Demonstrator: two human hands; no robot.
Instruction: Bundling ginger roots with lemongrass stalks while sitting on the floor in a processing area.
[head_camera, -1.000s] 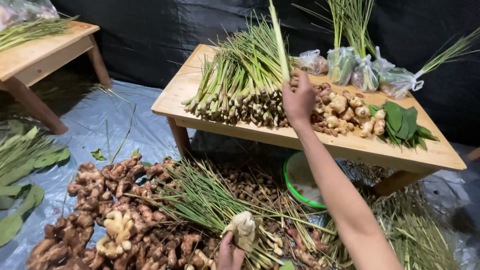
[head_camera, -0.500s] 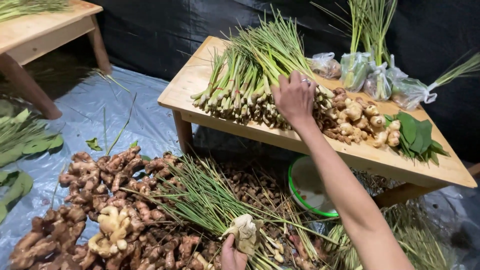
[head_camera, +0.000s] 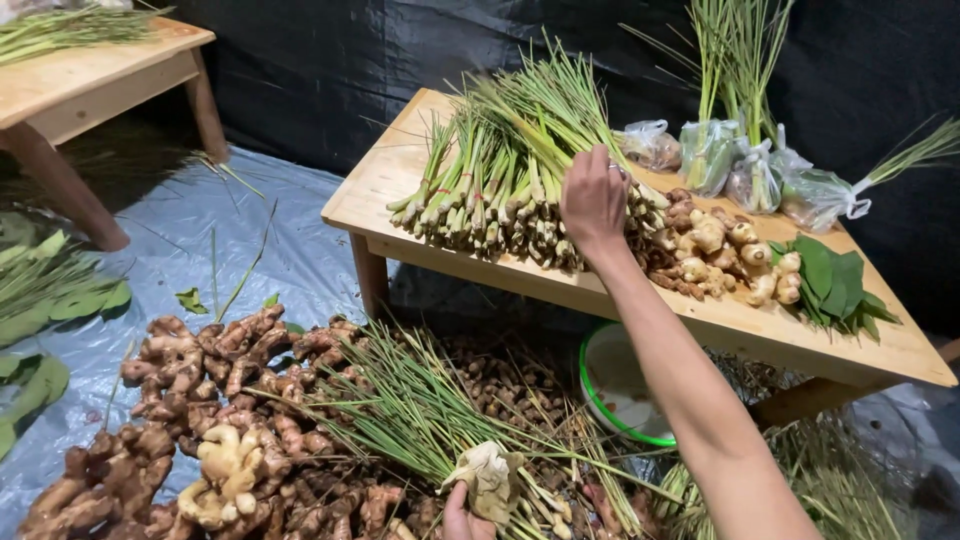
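Head view: your left hand (head_camera: 462, 512) is cut off by the lower frame edge; it pinches one pale ginger piece (head_camera: 489, 476), below the low wooden table (head_camera: 400, 190). Your right hand (head_camera: 594, 195) rests knuckles-up on the lemongrass pile (head_camera: 510, 170) on that table; finger position cannot be determined.

Matt pale wooden table (head_camera: 400, 190), glossy plastic sheet (head_camera: 260, 250), knobbly ginger (head_camera: 200, 370)

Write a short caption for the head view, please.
Right hand on lemongrass stalks on a wooden table; left hand holds a pale root.
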